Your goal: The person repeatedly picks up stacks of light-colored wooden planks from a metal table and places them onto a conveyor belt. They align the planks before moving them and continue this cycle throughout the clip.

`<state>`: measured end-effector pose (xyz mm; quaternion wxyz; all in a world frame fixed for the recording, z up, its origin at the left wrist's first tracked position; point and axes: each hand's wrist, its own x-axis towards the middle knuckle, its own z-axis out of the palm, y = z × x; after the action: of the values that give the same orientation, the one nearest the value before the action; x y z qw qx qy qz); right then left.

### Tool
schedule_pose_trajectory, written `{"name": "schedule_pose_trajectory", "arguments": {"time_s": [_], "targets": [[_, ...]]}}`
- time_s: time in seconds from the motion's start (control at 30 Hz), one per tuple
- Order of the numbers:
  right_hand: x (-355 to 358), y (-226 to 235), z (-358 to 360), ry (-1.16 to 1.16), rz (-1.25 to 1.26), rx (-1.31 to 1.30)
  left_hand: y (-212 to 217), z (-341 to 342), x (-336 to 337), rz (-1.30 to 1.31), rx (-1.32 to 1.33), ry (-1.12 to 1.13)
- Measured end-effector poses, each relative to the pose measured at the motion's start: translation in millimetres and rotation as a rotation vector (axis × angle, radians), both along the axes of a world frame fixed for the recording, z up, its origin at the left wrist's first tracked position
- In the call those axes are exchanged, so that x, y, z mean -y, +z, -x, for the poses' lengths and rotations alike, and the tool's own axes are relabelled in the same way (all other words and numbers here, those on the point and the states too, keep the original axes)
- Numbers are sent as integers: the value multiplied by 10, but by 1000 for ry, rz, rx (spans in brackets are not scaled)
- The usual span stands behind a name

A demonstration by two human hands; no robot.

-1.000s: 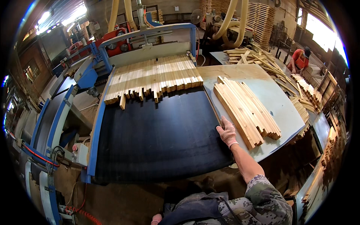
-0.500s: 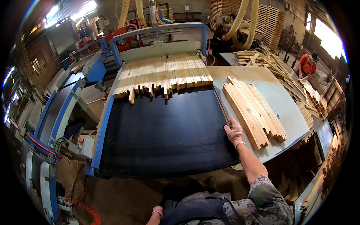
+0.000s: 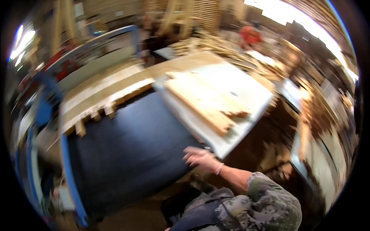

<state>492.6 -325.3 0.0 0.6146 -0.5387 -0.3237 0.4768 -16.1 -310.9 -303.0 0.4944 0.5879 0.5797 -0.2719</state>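
Head view, right grip (image 3: pixel 203 159) (fingers apart) by black belt (image 3: pixel 133 148), wooden strips (image 3: pixel 204 100) beyond.

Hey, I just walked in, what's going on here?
A person has their gloved right hand at the near right corner of a black belt, apparently holding nothing; blur hides whether it touches. The left hand can't be made out. A row of wooden strips lies across the belt's far end, and another batch of strips lies on the side table. Beyond, there's someone in red.
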Motion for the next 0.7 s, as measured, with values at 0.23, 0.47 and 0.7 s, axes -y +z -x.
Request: {"name": "schedule_pose_trajectory", "arguments": {"time_s": [0.23, 0.47, 0.7], "targets": [[1525, -802, -19, 380, 637, 318, 83, -1295, -636, 96, 130, 252], [3623, -1971, -473, -119, 1184, 189, 150, -2510, -502, 123, 142, 33], [5205, -2440, -499, -112, 1197, 265, 106, -3684, 218, 169, 130, -51]]}}
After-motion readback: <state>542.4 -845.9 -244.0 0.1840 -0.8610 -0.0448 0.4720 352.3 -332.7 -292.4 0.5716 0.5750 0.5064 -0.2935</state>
